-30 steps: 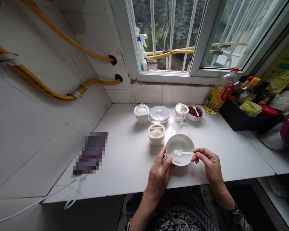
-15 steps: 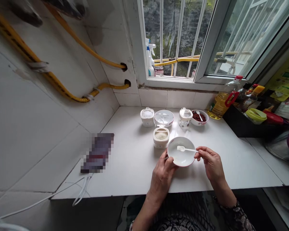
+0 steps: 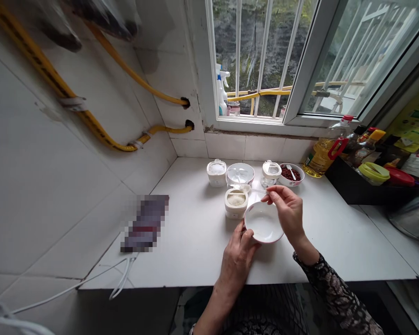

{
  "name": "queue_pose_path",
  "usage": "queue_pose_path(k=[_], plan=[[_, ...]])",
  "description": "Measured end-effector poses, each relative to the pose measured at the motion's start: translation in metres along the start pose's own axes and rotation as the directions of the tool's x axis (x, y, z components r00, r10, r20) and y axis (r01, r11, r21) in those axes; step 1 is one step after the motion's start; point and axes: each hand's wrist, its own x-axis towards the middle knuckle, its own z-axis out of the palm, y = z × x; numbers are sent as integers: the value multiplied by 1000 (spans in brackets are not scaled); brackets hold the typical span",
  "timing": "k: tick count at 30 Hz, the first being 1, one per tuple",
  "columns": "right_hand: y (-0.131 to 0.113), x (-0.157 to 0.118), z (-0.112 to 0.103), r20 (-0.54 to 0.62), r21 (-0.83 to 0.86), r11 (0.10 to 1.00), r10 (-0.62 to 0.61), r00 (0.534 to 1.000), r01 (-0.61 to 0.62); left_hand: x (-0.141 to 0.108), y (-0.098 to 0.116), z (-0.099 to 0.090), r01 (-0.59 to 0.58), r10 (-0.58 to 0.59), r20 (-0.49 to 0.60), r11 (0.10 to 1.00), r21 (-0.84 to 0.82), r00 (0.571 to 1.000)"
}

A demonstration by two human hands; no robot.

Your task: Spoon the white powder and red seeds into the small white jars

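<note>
My left hand (image 3: 239, 251) grips the near left rim of a white bowl (image 3: 263, 223), thumb on the inside edge. Between the fingertips of my right hand (image 3: 287, 209) is a small white spoon (image 3: 255, 189), held above the bowl's far rim. The spoon's head is by the back right edge of an open white jar (image 3: 236, 201) of pale grains. Behind that jar stand another white jar (image 3: 216, 173) with white contents and a second bowl (image 3: 240, 174). Farther right are a lidded clear jar (image 3: 271, 173) and a bowl of dark red beans (image 3: 290, 174) with a white spoon in it.
An oil bottle (image 3: 319, 156) and a black box (image 3: 352, 184) of bottles and lids stand at the right. A blurred dark flat object (image 3: 145, 223) lies left, near a white cable (image 3: 122, 277). The tiled wall and barred window bound the counter (image 3: 188, 242).
My right hand has lifted the spoon out over the bowl and moved it left and away, toward the open jar. My left hand stays on the bowl. The view has shifted slightly.
</note>
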Motion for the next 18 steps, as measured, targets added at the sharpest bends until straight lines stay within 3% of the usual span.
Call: queue_pose_path(k=[2,5,7,9,11,13,16,18], plan=[[3,-4,8,51,-236,930,-278,959,282,-1,-1,2,-1,1,-4,1000,2,1000],[9,-11,13,268,-436,624,-598,755,649,-2,-3,4,-17,17,-33,1000,2,999],[12,-13,12,349,-460,481,-675,650,747,-2,-4,5,-24,24,-42,1000,-8,999],[11,-13,10,351,-464,449,-699,624,764,-2,-3,5,-17,17,-32,1000,-19,999],[10,-13,8,319,-449,502,-683,657,740,-1,-2,4,-2,2,-17,1000,-25,1000],[9,-14,6,262,-414,625,-615,744,662,-1,-1,2,10,-10,-8,1000,-18,1000],[9,-18,-3,129,-309,865,-374,918,396,-2,1,1,3,-3,-1,1000,15,1000],[11,-24,-15,66,-213,956,-191,979,201,-2,1,1,-15,16,-10,999,41,1000]])
